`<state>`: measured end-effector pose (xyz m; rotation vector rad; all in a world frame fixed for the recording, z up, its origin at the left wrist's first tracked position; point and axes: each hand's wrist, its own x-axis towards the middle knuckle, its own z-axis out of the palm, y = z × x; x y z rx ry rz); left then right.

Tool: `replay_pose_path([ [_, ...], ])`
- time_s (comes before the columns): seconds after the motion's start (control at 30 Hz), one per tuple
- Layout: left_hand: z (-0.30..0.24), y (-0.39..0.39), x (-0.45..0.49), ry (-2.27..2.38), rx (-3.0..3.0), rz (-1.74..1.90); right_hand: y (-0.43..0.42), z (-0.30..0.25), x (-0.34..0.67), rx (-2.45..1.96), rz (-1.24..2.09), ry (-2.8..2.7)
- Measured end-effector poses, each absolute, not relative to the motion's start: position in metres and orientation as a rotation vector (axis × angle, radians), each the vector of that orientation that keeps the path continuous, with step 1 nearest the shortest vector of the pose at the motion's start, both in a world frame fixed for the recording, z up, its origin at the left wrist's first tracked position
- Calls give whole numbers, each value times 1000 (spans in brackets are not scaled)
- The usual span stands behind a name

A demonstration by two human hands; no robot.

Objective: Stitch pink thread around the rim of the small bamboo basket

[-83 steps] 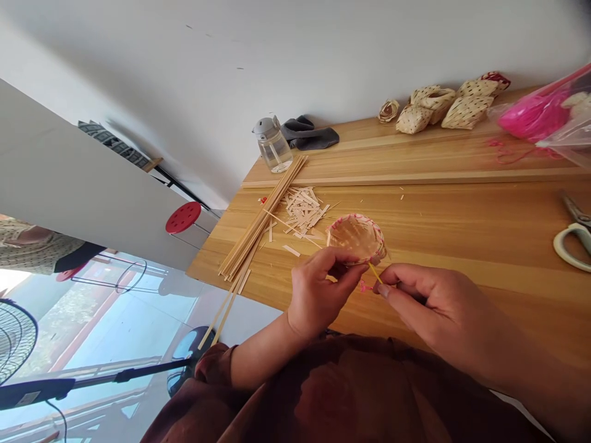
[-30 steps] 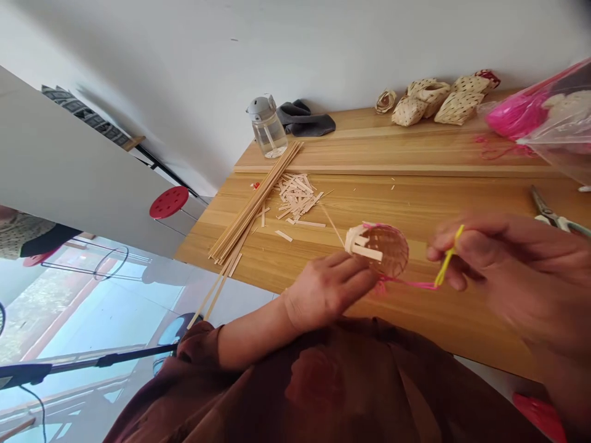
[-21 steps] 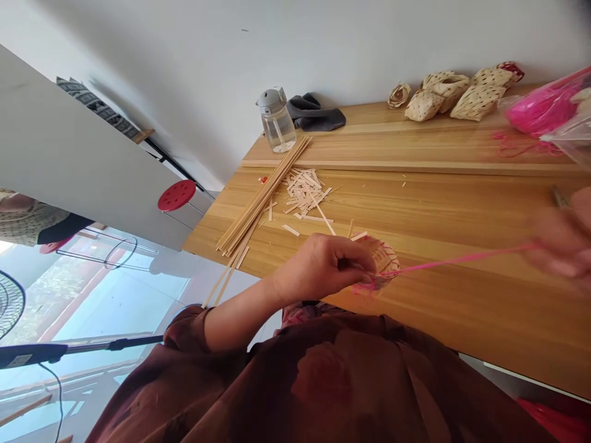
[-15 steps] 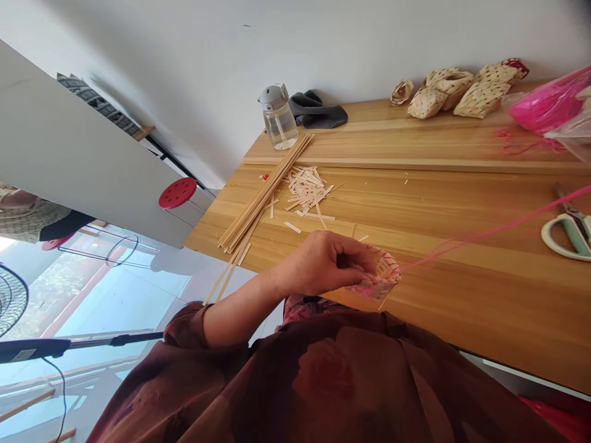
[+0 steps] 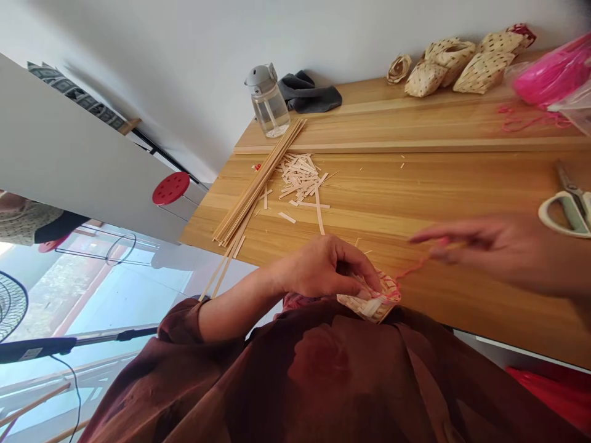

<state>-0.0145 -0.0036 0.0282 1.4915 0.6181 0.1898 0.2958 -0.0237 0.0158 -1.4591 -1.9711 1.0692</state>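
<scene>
One woven basket (image 5: 369, 309), at 4 o'clock of the left hand (image 5: 330, 267), is pinched at its rim by curled fingers. One pink thread (image 5: 412, 269) runs toward 2 o'clock to the right hand (image 5: 496, 249), blurred, fingers extended, grip impossible to tell. One pair of scissors (image 5: 574, 206) lies at that hand's 2 o'clock.

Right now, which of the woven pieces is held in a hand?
The small basket with pink cord at its rim, held by the left hand; the other woven pieces rest near the wall.

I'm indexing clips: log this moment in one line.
left hand: grips basket; right hand: blurred; pink thread: basket to right hand; scissors: on table
</scene>
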Motion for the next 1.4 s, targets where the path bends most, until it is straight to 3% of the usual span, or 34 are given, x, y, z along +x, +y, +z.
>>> replay_pose_path([
  [0.1,29,-5,-13,619,1495,166,-23,11,261,-1019,1733,-2300],
  [0.2,27,-7,-14,585,1475,161,-17,6,240,-830,1936,-2310],
  [0.53,20,-8,-16,576,1461,174,-25,-11,233,-1090,1956,-1858],
  [0.9,16,-9,-12,737,1458,129,-47,-29,213,-1110,1170,-1876],
  [1.4,13,-12,-11,773,1299,157,-60,-34,212,-1199,1277,-1615],
])
